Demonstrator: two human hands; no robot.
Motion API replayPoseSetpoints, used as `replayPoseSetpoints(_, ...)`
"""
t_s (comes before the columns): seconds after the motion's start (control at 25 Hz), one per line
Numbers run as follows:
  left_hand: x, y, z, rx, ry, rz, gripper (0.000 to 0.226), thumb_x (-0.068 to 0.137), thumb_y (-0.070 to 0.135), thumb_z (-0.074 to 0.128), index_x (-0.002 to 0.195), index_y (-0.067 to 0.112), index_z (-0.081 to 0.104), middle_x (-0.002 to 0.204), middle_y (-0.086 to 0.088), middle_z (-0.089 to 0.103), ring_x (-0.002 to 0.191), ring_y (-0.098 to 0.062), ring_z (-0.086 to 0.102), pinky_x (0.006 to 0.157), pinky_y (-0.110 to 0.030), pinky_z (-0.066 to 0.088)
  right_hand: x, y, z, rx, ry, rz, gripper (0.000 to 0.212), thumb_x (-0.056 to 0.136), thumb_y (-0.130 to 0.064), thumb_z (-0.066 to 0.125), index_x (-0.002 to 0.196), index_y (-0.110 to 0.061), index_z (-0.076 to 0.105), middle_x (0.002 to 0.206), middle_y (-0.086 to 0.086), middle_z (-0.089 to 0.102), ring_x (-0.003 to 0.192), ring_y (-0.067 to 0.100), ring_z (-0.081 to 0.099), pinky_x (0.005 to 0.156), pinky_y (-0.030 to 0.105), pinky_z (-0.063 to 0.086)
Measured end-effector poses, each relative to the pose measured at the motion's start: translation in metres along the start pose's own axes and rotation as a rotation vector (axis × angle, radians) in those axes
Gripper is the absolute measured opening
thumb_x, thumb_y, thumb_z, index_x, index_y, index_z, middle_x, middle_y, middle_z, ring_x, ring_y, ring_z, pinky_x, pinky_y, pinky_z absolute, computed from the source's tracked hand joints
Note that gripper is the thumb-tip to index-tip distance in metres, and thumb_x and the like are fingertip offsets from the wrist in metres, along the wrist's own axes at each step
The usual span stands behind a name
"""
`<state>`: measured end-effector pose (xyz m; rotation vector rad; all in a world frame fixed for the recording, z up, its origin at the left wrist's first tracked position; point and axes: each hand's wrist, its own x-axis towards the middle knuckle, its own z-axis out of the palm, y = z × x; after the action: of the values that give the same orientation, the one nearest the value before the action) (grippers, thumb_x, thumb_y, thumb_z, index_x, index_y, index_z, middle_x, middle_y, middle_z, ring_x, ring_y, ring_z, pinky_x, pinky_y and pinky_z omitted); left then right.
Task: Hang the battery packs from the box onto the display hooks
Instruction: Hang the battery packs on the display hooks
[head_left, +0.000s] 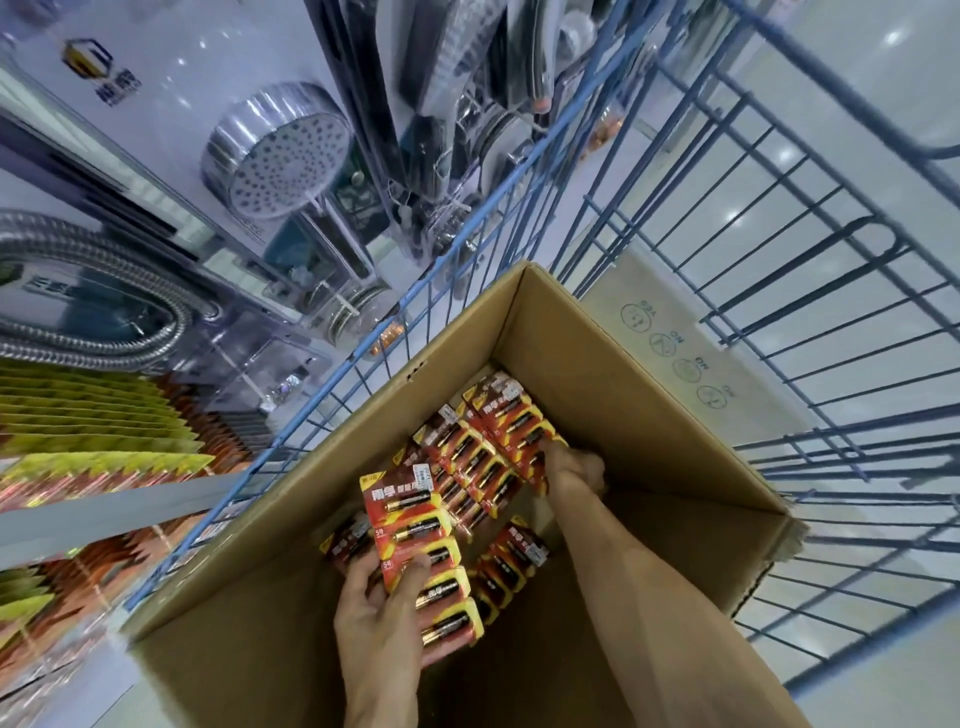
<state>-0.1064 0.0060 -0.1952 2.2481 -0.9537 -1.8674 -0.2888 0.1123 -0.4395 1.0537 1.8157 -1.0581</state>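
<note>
Left hand, lower centre: thumb and fingers clamp battery-pack strip inside cardboard box. Right hand, mid-frame: curled against loose packs; grip indeterminate.

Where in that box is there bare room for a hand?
The box shows bare cardboard at its near side, between the stack in the left hand and the right forearm. A thin gap parts the small pile from the far rows. The far corner is crowded, where the right hand reaches.
</note>
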Motion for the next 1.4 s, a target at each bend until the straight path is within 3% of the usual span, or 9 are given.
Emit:
replayPoseSetpoints(0.16, -0.029, 0.001, -0.02, -0.005, -0.018, 0.043, 0.034, 0.087, 0.011, 0.08, 0.114, 0.023, 0.066, 0.098, -0.008, 0.078, 0.074, -0.032, 0.078, 0.061, -0.046, 0.063, -0.111, -0.033, -0.029, 0.046, -0.075, 0.102, 0.065, 0.082, -0.023, 0.085, 0.135, -0.004, 0.053, 0.126, 0.021, 0.062, 0.117, 0.038, 0.063, 0.089, 0.044, 0.054)
replayPoseSetpoints(0.32, -0.063, 0.006, -0.056, 0.011, -0.069, 0.142, 0.037, 0.083, 0.018, 0.085, 0.115, 0.025, 0.068, 0.094, -0.003, 0.08, 0.073, -0.024, 0.079, 0.061, -0.034, 0.058, -0.163, -0.037, -0.042, 0.139, -0.326, 0.16, 0.047, 0.089, -0.012, 0.076, 0.131, -0.003, 0.059, 0.105, 0.019, 0.066, 0.106, 0.031, 0.066, 0.097, 0.04, 0.057)
replayPoseSetpoints(0.52, -0.104, 0.02, -0.108, -0.091, -0.175, 0.291, 0.034, 0.087, 0.023, 0.079, 0.118, 0.028, 0.068, 0.108, -0.007, 0.079, 0.086, -0.031, 0.079, 0.077, -0.055, 0.064, -0.245, -0.021, -0.079, -0.013, -0.485, -0.122, 0.048, 0.083, -0.013, 0.076, 0.129, -0.015, 0.061, 0.115, 0.016, 0.074, 0.101, 0.034, 0.074, 0.094, 0.052, 0.059)
replayPoseSetpoints(0.64, -0.129, 0.034, -0.145, -0.198, -0.258, 0.374, 0.035, 0.09, 0.019, 0.075, 0.123, 0.026, 0.068, 0.107, -0.007, 0.08, 0.088, -0.031, 0.079, 0.066, -0.043, 0.064, -0.312, -0.009, -0.101, -0.069, -0.552, -0.315, 0.049, 0.089, -0.012, 0.072, 0.134, -0.021, 0.057, 0.117, 0.014, 0.074, 0.098, 0.033, 0.076, 0.086, 0.049, 0.062)
replayPoseSetpoints(0.76, -0.15, 0.043, -0.192, -0.234, -0.322, 0.485, 0.041, 0.089, 0.022, 0.074, 0.128, 0.026, 0.066, 0.107, -0.005, 0.08, 0.091, -0.031, 0.079, 0.075, -0.043, 0.063, -0.393, 0.004, -0.113, -0.087, -0.663, -0.491, 0.036, 0.093, -0.001, 0.061, 0.125, -0.016, 0.063, 0.113, 0.017, 0.075, 0.097, 0.035, 0.076, 0.078, 0.044, 0.06)
replayPoseSetpoints(0.96, -0.18, 0.037, -0.318, -0.365, -0.337, 0.642, 0.04, 0.09, 0.023, 0.07, 0.129, 0.024, 0.062, 0.107, -0.007, 0.08, 0.092, -0.033, 0.078, 0.071, -0.043, 0.062, -0.523, 0.059, -0.096, -0.078, -0.934, -0.644, 0.042, 0.079, 0.012, 0.063, 0.117, -0.008, 0.065, 0.104, 0.022, 0.074, 0.091, 0.041, 0.072, 0.081, 0.05, 0.056)
replayPoseSetpoints(1.12, -0.193, 0.018, -0.442, -0.522, -0.244, 0.744, 0.037, 0.089, 0.021, 0.07, 0.125, 0.026, 0.064, 0.106, -0.009, 0.08, 0.088, -0.031, 0.078, 0.06, -0.036, 0.062, -0.606, 0.126, -0.04, -0.103, -1.17, -0.679, 0.045, 0.075, 0.008, 0.068, 0.118, -0.006, 0.065, 0.097, 0.02, 0.069, 0.077, 0.033, 0.071, 0.067, 0.044, 0.058)
replayPoseSetpoints(1.2, -0.198, 0.006, -0.498, -0.592, -0.186, 0.781, 0.032, 0.092, 0.017, 0.068, 0.123, 0.025, 0.066, 0.102, -0.008, 0.08, 0.084, -0.027, 0.079, 0.059, -0.034, 0.061, -0.642, 0.166, -0.012, -0.154, -1.236, -0.683, 0.04, 0.086, -0.014, 0.074, 0.123, -0.004, 0.062, 0.096, 0.021, 0.068, 0.077, 0.033, 0.07, 0.067, 0.045, 0.059)
replayPoseSetpoints(1.4, -0.208, -0.04, -0.627, -0.807, -0.016, 0.801, 0.017, 0.1, 0.021, 0.062, 0.113, 0.025, 0.072, 0.103, -0.007, 0.08, 0.084, -0.024, 0.079, 0.063, -0.037, 0.061, -0.732, 0.265, 0.047, -0.247, -1.304, -0.741, 0.038, 0.102, -0.03, 0.051, 0.127, -0.003, 0.061, 0.092, 0.012, 0.073, 0.07, 0.025, 0.072, 0.062, 0.036, 0.058)
